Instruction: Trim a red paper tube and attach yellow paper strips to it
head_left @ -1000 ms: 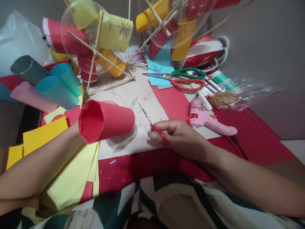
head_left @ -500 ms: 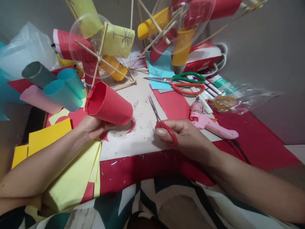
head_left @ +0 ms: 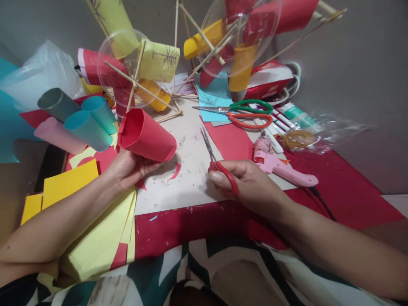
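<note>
A red paper cup (head_left: 149, 135) lies tilted in my left hand (head_left: 129, 170), its open mouth facing up and left; the fingers curl beneath it. My right hand (head_left: 237, 180) grips small scissors (head_left: 208, 146) by their red handles, the narrow blades pointing up and away over the white board (head_left: 191, 170). Between the hands, a curved red paper scrap (head_left: 175, 171) lies on the board. Larger scissors (head_left: 236, 112) with green and orange handles rest farther back on blue and red paper.
Teal, grey and pink paper tubes (head_left: 87, 129) stand at left, above yellow paper sheets (head_left: 95, 238). Stick-and-cup wheels (head_left: 134, 80) rise at the back. A pink glue gun (head_left: 283, 168), markers (head_left: 282, 119) and a bag of rubber bands (head_left: 299, 138) lie at right.
My left hand and the red cup have shifted very slightly, with the cup's mouth turned a little. The view has moved slightly. My right hand still holds the small scissors.
</note>
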Demonstrator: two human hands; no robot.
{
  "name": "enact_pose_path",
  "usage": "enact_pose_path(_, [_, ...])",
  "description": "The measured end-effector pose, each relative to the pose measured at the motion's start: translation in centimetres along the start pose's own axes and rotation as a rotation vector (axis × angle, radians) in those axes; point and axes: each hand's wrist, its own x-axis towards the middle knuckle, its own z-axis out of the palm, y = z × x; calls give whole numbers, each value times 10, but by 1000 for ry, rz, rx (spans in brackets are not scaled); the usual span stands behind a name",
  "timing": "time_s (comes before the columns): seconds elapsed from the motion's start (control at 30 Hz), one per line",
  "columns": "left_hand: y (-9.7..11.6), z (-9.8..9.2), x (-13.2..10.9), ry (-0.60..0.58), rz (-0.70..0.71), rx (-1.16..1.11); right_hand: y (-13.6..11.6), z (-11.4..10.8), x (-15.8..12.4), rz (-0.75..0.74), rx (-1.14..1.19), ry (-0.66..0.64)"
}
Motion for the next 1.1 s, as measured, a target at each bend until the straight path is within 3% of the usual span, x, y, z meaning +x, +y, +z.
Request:
enact_pose_path(0.23, [3, 10, -8, 84, -56, 47, -6, 2, -1, -38, 62, 27])
enact_pose_path(0.6, [-5, 10, -13, -91, 41, 77, -6, 3, -1, -30, 70, 24])
enact_pose_path(0.9, [-9, 11, -20, -114, 66, 168, -3, 4, 0, -45, 63, 56])
enact_pose_path(1.1, [-17, 17, -23, -114, 84, 233, 2, 5, 2, -43, 176, 51])
